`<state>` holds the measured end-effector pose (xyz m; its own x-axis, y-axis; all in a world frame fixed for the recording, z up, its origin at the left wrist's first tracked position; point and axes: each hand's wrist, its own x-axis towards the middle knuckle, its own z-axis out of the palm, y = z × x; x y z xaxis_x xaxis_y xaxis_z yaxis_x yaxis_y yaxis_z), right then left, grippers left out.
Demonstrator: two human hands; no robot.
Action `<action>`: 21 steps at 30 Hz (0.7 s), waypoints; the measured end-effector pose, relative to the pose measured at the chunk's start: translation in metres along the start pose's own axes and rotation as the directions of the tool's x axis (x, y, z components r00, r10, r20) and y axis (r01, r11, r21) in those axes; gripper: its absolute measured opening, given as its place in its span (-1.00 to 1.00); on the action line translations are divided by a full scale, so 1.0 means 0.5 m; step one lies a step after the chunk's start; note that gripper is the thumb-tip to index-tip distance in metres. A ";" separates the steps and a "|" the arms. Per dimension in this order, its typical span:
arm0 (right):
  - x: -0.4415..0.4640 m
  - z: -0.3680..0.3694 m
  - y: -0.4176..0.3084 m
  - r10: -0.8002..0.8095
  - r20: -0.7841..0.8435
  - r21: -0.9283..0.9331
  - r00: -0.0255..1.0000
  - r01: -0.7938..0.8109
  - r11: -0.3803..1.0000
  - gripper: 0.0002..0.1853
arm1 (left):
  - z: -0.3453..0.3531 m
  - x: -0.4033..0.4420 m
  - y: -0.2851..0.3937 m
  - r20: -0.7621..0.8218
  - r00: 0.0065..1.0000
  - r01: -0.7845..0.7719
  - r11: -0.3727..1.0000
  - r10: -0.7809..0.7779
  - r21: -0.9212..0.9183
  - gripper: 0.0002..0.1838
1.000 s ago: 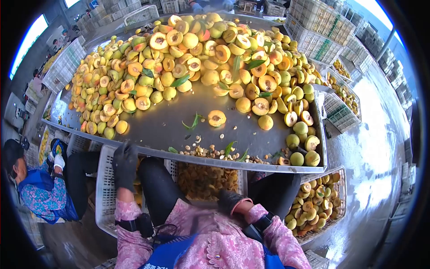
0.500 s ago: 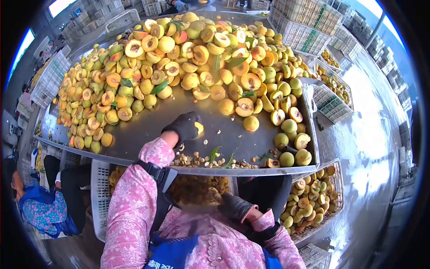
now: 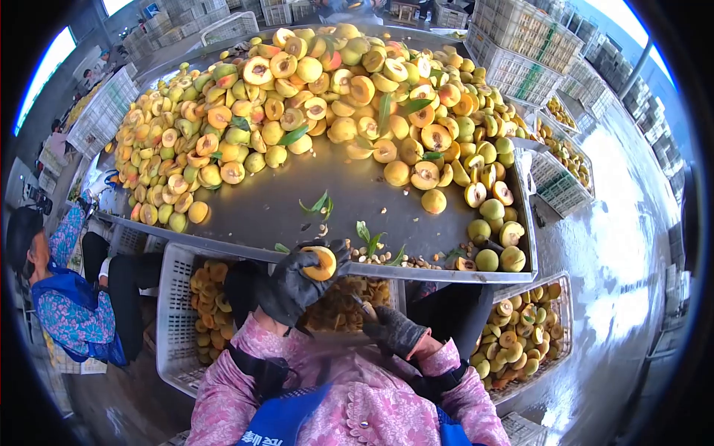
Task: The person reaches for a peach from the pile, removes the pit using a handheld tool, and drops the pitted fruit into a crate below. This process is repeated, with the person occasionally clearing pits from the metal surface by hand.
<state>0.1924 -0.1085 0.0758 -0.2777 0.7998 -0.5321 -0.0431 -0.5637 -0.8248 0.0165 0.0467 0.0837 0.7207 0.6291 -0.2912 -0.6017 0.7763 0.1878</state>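
Note:
My left hand (image 3: 294, 286), in a dark glove, grips a halved yellow peach (image 3: 320, 263), cut face up, just in front of the metal table's near edge. To its right, my right hand (image 3: 398, 331), also gloved, is closed around a small tool (image 3: 367, 306) whose tip points up and left; its exact shape is hard to make out. Below both hands a crate of peach pieces (image 3: 342, 305) stands between my legs. A large heap of halved peaches (image 3: 297, 111) covers the far part of the metal table (image 3: 282, 201).
Pits and leaves (image 3: 372, 245) lie along the table's near edge. One crate of peach halves (image 3: 175, 320) stands at my left, another (image 3: 569, 327) at my right. A co-worker (image 3: 71, 297) sits at the far left. Stacked crates (image 3: 520, 56) stand at the back right.
My left hand reached onto the table, took hold of the single peach half lying there and brought it back over the near edge. My right hand stays low, with the tool now showing.

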 end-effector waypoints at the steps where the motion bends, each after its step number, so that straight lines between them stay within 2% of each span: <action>1: -0.012 0.013 -0.029 0.105 -0.036 0.129 0.994 -0.099 0.987 -0.67 | -0.008 -0.005 -0.014 0.009 1.000 -0.028 0.999 0.027 0.030 -0.53; 3: -0.001 0.016 0.003 -0.136 -0.030 0.056 0.990 0.138 0.989 -0.64 | 0.024 -0.018 -0.043 0.060 0.994 -0.094 0.984 0.086 0.152 -0.48; 5: -0.005 0.026 -0.013 -0.195 -0.059 0.062 0.979 0.199 0.978 -0.68 | 0.046 -0.032 -0.060 0.078 0.996 -0.055 0.993 0.047 0.104 -0.50; 6: -0.007 0.034 -0.031 -0.132 -0.093 0.105 0.987 0.141 0.984 -0.72 | 0.047 -0.038 -0.065 0.086 0.996 -0.034 0.996 0.027 0.080 -0.51; 7: -0.011 0.041 -0.046 -0.066 -0.123 0.150 0.990 0.084 0.985 -0.75 | 0.040 -0.043 -0.069 0.049 0.996 -0.091 0.948 0.080 0.305 -0.55; 9: 0.008 0.031 0.000 -0.311 -0.136 -0.088 0.941 0.301 0.950 -0.77 | 0.040 -0.045 -0.063 0.078 0.997 -0.025 0.989 0.013 0.146 -0.57; 10: 0.007 0.034 0.000 -0.310 -0.155 -0.121 0.938 0.294 0.948 -0.78 | 0.040 -0.047 -0.059 0.096 0.995 0.011 0.998 -0.018 0.067 -0.57; 11: 0.006 0.038 -0.001 -0.310 -0.174 -0.154 0.935 0.285 0.946 -0.79 | 0.005 -0.040 -0.061 0.080 0.994 -0.093 0.932 0.069 0.351 -0.58; 12: -0.007 0.052 -0.033 -0.188 -0.224 -0.098 0.956 0.169 0.981 -0.80 | -0.058 -0.021 -0.068 0.090 0.984 -0.178 0.775 0.155 0.606 -0.56; 13: -0.013 0.062 -0.051 -0.060 -0.266 -0.036 0.962 0.053 0.998 -0.81 | -0.056 -0.021 -0.070 0.111 0.976 -0.212 0.692 0.188 0.690 -0.55; 14: -0.010 0.067 -0.047 -0.167 -0.273 -0.090 0.948 0.148 0.985 -0.81 | -0.054 -0.020 -0.073 0.132 0.966 -0.241 0.597 0.222 0.765 -0.52; 16: -0.001 0.072 -0.025 -0.372 -0.271 -0.198 0.888 0.327 0.924 -0.83 | -0.034 -0.022 -0.088 0.127 0.971 -0.233 0.708 0.201 0.666 -0.52; 18: 0.021 0.061 0.016 -0.456 -0.252 -0.320 0.853 0.372 0.872 -0.83 | -0.005 -0.020 -0.098 0.100 0.978 -0.208 0.814 0.184 0.543 -0.51; 21: 0.020 0.071 0.004 -0.560 -0.252 -0.407 0.789 0.438 0.801 -0.82 | -0.042 -0.016 -0.109 0.089 0.974 -0.220 0.790 0.207 0.573 -0.54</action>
<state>0.1554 -0.1087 0.0755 0.0469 0.9989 -0.0064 0.2343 -0.0172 -0.9720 0.0365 -0.0013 0.0562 0.6080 0.7773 -0.1614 -0.4367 0.4972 0.7497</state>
